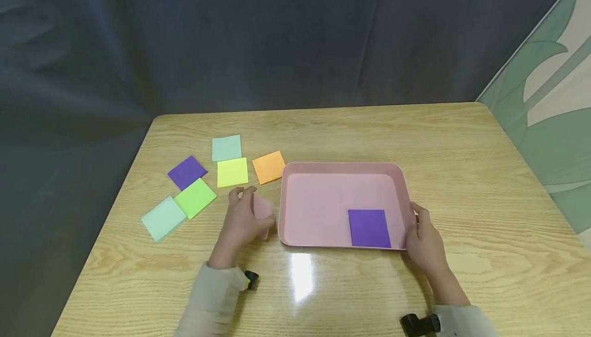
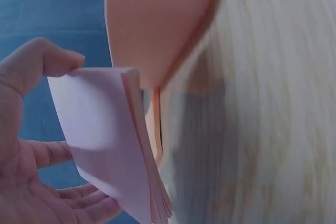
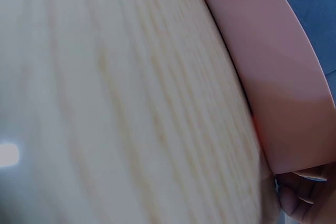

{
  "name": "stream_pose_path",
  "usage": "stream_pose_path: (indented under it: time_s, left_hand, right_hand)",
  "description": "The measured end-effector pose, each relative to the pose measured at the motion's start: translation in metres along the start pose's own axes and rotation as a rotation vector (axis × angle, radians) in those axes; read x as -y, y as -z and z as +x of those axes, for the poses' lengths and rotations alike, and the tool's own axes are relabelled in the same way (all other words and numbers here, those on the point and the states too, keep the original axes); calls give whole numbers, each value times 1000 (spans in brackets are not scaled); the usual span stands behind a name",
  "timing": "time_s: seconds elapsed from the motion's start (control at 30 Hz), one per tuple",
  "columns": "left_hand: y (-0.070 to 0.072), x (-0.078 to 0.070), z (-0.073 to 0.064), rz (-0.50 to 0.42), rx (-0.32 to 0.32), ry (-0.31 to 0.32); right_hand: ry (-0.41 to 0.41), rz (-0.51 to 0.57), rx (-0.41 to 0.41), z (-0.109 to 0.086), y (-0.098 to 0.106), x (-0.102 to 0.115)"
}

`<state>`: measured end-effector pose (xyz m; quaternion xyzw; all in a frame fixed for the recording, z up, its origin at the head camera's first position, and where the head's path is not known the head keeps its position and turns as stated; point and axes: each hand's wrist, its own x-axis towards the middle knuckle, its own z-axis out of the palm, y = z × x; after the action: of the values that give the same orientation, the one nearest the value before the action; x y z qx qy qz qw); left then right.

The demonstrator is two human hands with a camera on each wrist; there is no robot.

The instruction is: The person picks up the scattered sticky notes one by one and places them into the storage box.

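Observation:
My left hand (image 1: 243, 220) pinches a pink sticky note pad (image 2: 107, 129) between thumb and fingers, tilted on edge just left of the tray. In the left wrist view the pad's loose sheets fan slightly at its lower corner. A shallow pink tray (image 1: 318, 198) lies on the table, and my right hand (image 1: 425, 237) grips its right side near the front corner. Inside the tray, a purple sticky note pad (image 1: 369, 228) lies flat against the front wall. The right wrist view shows the tray's outer wall (image 3: 278, 61), with fingertips (image 3: 289, 199) at its corner.
Left of the tray lie several pads: orange (image 1: 269, 167), yellow (image 1: 233, 172), pale mint (image 1: 227, 147), purple (image 1: 186, 172), green (image 1: 196, 198) and another mint (image 1: 163, 218). The wooden table (image 1: 485, 173) meets a dark curtain (image 1: 277, 39) at the back.

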<state>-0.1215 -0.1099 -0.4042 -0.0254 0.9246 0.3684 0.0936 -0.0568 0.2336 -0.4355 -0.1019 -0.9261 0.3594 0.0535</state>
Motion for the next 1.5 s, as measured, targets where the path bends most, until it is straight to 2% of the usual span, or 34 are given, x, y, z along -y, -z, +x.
stream_pose_path:
  time_s: [0.2,0.33,0.6,0.73,0.87,0.97,1.3,1.5]
  left_hand:
    - [-6,-12,-2,-26,44,-69]
    - [-10,-20,-3,-24,46,-131]
    - [-18,-35,-2,3,42,-304]
    - [-25,-42,-1,45,56,-399]
    - [-31,-47,-1,105,83,-518]
    - [-36,-51,-2,115,117,-578]
    - [-57,-65,-2,147,205,-632]
    - [-69,-78,-3,186,225,-691]
  right_hand:
    - [-3,-2,-1,0,0,-1]
    - [-4,-3,-8,0,-1,-2]
    - [1,6,-15,0,-1,0]
    - [2,8,-17,0,-1,1]
    - [7,5,-21,0,-1,1]
    - [10,7,-23,1,-1,0]
    - [2,4,-17,1,-1,0]
    - [-13,2,-20,0,-1,0]
